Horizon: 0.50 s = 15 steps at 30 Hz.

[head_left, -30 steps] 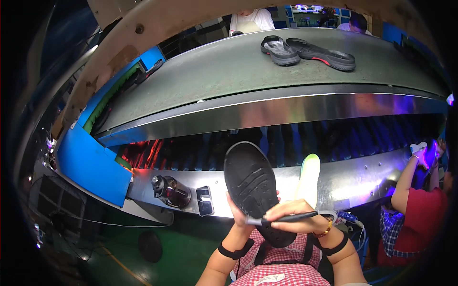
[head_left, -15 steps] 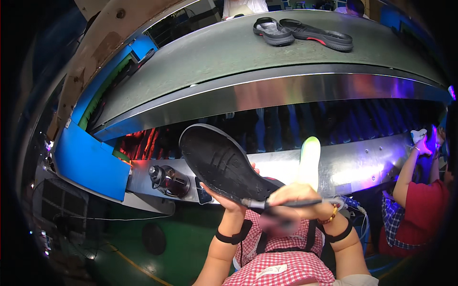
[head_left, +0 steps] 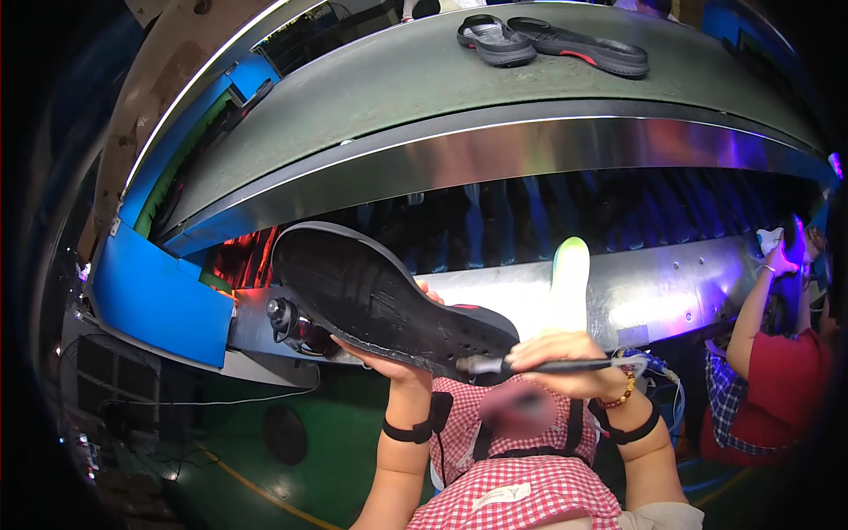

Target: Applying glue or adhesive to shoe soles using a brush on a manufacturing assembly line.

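Note:
My left hand point(head_left: 389, 364) supports a large black shoe sole point(head_left: 353, 287) from beneath, its hollow inner face turned up and its toe to the far left. Fingertips show past the far edge of the sole. In my right hand point(head_left: 570, 353) is a brush point(head_left: 552, 366) with a dark handle, gripped from above, and a thin tube runs off behind its end. The brush's bristle tip meets or hovers just over the near rim of the sole by the heel; contact is hard to tell. Wet-looking streaks shine on the sole's inner face.
Another pair of black soles point(head_left: 592, 51) with red accents lies on the green conveyor belt point(head_left: 389, 106). A pale yellow-green sole-shaped piece point(head_left: 572, 278) rests on the bright metal ledge point(head_left: 649, 283). A dark bottle point(head_left: 287, 322) stands left, partly covered. At right, a co-worker in red point(head_left: 782, 380) handles something under violet light.
The sole has shifted left and slightly toward the back, now covering part of the bottle. My right hand and the brush have moved only a little, staying near the sole's heel end.

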Each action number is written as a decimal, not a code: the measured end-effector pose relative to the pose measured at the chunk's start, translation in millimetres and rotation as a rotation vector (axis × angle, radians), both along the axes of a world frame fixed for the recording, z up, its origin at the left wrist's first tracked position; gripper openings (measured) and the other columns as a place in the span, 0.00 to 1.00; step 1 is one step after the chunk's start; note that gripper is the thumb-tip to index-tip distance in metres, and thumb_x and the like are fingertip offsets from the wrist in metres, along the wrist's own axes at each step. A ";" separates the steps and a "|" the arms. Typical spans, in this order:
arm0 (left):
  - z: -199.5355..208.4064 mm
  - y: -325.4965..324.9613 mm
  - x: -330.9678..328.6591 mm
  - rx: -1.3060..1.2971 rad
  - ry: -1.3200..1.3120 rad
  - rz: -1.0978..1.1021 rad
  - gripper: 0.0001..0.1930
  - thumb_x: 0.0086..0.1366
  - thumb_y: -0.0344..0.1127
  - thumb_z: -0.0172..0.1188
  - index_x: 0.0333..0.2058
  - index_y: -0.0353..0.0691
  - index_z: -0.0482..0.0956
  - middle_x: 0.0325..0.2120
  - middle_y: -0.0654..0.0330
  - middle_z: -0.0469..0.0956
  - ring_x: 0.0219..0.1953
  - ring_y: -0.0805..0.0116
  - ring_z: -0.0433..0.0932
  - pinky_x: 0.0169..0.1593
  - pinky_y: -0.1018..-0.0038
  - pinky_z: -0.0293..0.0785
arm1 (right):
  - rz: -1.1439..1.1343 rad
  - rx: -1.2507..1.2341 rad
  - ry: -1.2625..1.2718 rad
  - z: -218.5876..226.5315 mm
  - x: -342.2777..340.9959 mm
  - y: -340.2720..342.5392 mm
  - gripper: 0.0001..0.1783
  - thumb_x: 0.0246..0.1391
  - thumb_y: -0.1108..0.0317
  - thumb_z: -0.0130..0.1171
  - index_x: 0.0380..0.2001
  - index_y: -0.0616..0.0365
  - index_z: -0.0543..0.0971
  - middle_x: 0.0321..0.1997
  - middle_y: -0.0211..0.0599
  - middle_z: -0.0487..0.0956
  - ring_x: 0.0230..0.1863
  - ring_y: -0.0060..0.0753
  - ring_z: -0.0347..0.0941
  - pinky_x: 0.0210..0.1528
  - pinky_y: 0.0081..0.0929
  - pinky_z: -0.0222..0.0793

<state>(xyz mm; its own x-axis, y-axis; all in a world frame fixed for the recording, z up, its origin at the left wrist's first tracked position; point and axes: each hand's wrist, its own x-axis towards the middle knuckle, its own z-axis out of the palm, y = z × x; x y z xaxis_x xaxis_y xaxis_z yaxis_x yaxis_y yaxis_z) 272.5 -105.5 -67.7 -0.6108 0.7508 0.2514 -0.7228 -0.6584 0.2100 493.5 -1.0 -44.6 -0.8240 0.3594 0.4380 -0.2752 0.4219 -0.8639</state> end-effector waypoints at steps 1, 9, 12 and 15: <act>-1.1 0.6 -1.2 -0.034 -0.010 0.014 0.53 0.51 0.80 0.45 0.58 0.34 0.65 0.48 0.36 0.72 0.47 0.42 0.74 0.53 0.49 0.70 | 0.109 0.065 -0.039 -1.9 0.3 -1.5 0.11 0.45 0.77 0.66 0.35 0.62 0.82 0.40 0.43 0.83 0.44 0.40 0.80 0.50 0.32 0.75; -6.1 -2.5 -7.4 0.003 0.007 -0.030 0.55 0.50 0.81 0.45 0.60 0.33 0.63 0.50 0.34 0.71 0.49 0.38 0.72 0.54 0.46 0.69 | -0.006 -0.209 -0.063 -8.0 6.8 2.3 0.12 0.42 0.81 0.67 0.34 0.66 0.83 0.39 0.48 0.83 0.43 0.42 0.80 0.50 0.34 0.74; -7.5 -1.6 -7.1 0.088 0.001 -0.077 0.56 0.50 0.80 0.46 0.60 0.31 0.62 0.50 0.32 0.70 0.49 0.35 0.72 0.56 0.46 0.68 | 0.164 -0.023 0.037 -11.6 5.8 2.2 0.13 0.42 0.81 0.67 0.35 0.66 0.83 0.39 0.47 0.83 0.44 0.41 0.79 0.51 0.34 0.73; -7.7 -1.1 -6.5 -0.049 -0.033 -0.016 0.54 0.54 0.80 0.40 0.58 0.28 0.64 0.45 0.34 0.74 0.43 0.40 0.76 0.54 0.48 0.69 | 0.188 -0.302 0.147 -15.1 5.5 2.0 0.13 0.44 0.80 0.67 0.37 0.66 0.82 0.40 0.45 0.83 0.44 0.39 0.79 0.51 0.34 0.74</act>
